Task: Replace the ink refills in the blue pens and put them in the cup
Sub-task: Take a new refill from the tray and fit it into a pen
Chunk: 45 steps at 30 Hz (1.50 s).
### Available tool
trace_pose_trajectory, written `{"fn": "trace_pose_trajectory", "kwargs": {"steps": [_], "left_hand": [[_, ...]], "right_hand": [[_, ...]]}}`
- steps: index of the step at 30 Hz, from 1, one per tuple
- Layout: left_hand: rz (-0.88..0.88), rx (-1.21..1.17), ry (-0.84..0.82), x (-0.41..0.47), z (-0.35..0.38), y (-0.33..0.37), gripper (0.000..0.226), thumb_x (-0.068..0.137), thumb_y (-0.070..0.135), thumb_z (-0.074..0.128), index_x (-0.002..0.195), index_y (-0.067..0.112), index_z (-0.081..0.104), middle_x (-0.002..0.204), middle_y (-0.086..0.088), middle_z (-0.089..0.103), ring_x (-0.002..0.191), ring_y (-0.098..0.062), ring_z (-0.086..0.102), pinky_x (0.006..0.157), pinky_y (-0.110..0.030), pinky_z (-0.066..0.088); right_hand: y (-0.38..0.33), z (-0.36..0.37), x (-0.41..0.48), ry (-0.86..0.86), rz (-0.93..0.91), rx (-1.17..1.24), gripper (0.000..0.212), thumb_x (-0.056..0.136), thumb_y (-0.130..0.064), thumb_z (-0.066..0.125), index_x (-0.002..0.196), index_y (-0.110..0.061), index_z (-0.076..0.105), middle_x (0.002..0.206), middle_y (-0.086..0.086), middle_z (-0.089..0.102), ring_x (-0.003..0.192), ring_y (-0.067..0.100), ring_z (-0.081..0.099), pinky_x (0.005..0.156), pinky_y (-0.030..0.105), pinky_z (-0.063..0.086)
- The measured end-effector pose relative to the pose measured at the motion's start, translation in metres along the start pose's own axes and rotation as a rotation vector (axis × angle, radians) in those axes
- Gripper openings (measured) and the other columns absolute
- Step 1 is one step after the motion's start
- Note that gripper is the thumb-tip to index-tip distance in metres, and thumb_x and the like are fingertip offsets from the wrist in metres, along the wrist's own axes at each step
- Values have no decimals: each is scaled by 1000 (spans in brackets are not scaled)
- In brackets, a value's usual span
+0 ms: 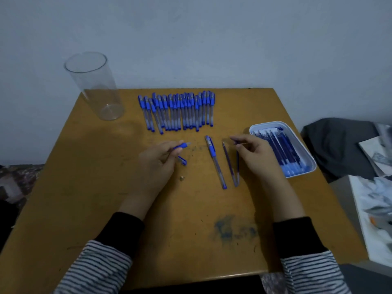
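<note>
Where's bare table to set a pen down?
Free: left strip between cup and left hand; near edge between sleeves, around the ink stain. Crowded: centre, between pen row, right hand and tray.

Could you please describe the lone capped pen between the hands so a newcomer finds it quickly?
Find the row of blue pens at the far edge of the table. Nearer, between the left hand and right hand, one capped pen lies alone. Unlike the bare refills to its right, it has a blue cap and clear barrel.
</note>
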<state>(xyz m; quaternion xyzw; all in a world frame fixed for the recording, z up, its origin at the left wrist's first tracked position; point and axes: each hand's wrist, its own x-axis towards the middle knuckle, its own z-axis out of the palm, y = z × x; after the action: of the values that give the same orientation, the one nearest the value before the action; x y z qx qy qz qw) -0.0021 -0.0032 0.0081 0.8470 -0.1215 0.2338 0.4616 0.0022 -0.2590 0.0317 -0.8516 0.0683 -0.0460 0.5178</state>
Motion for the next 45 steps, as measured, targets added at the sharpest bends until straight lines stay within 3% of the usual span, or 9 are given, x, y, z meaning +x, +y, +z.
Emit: {"fn": "trace_pose_trajectory", "kwargs": {"steps": [5,11,16,22,28,34,38,40,45], "left_hand": [[27,-3,-28,0,6,-6,21,92,9,72,113,15,76,105,14,69,98,2,66,86,-11,51],[85,26,-39,0,6,-8,20,93,12,71,112,12,77,102,9,71,95,9,62,83,-8,46],[104,36,-45,-2,6,-10,20,91,7,74,110,12,77,99,11,70,92,3,64,82,-13,50],[115,22,-26,-2,4,-7,19,91,6,74,109,10,77,99,6,72,91,0,64,81,-11,49],[167,13,-53,-3,6,-5,19,93,11,72,111,11,76,105,10,71,96,-4,67,84,-23,56],[178,-67,-9,-8,13,8,17,93,10,72,109,7,76,103,-1,75,91,-9,70,83,-23,55],[203,-77,-50,-19,22,27,20,93,15,72,112,8,76,107,4,73,94,-2,67,84,-14,51],[178,-112,-55,-26,30,34,21,93,16,72,112,9,76,108,4,73,97,-2,68,85,-19,54],[201,-196,-66,-38,56,52,19,91,8,75,110,6,76,104,-1,75,90,-7,72,76,-26,59]], "right_hand": [[2,1,6,-69,-71,-171,27,96,-12,61,117,-26,70,110,-14,65,93,-6,56,75,-1,40],[1,8,7,-58,-122,-240,26,91,-14,70,116,-21,72,103,-6,67,87,2,60,79,12,49],[2,14,6,-36,-181,-325,24,90,-14,70,113,-20,73,105,-5,66,80,-1,58,72,4,44],[1,16,2,-34,-182,-329,24,91,-16,70,114,-19,72,105,-4,64,82,0,59,76,10,46],[0,9,-7,-4,-138,-214,22,92,-14,68,113,-19,72,100,-10,66,88,-4,59,73,1,44],[3,-23,-16,97,-113,-92,20,92,-12,67,109,-21,72,100,-10,69,93,-1,63,81,14,50],[9,-55,-13,190,-108,-231,20,94,-11,64,112,-15,72,96,-7,69,90,4,64,82,13,49],[13,-69,-11,203,-87,-331,22,94,-10,64,114,-12,72,96,-4,68,92,8,63,83,10,45],[24,-91,-6,156,-7,-460,20,92,-8,65,111,-8,72,104,7,72,95,16,65,91,26,50]]}}
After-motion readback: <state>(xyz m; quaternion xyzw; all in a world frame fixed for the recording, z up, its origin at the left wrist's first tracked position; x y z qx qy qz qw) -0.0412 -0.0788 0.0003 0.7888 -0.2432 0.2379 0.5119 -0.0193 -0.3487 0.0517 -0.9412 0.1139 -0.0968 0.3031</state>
